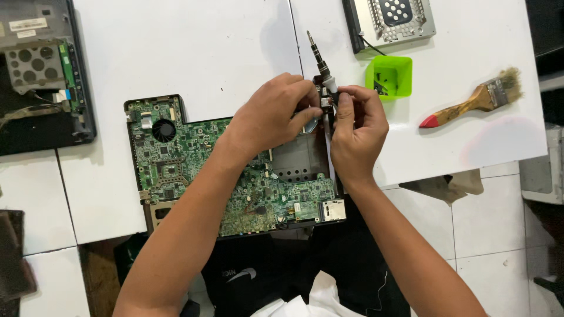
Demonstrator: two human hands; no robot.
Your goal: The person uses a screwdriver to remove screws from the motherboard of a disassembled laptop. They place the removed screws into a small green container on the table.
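Right hand (357, 126) pinches screwdriver (322, 64) shaft, tip down at motherboard (194, 170) top-right corner. Left hand (271, 114) curled on that corner, grip unclear. Board lies mid-counter (194, 53); green tray (389, 76), brush (473, 103) to the right.

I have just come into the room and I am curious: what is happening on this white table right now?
A person is working on a green circuit board that lies on the white table. The left hand presses on the board's upper right corner, while the right hand holds a screwdriver there. Behind lie a small green tray, a metal drive bracket and a paintbrush. An opened laptop base sits at the far left.
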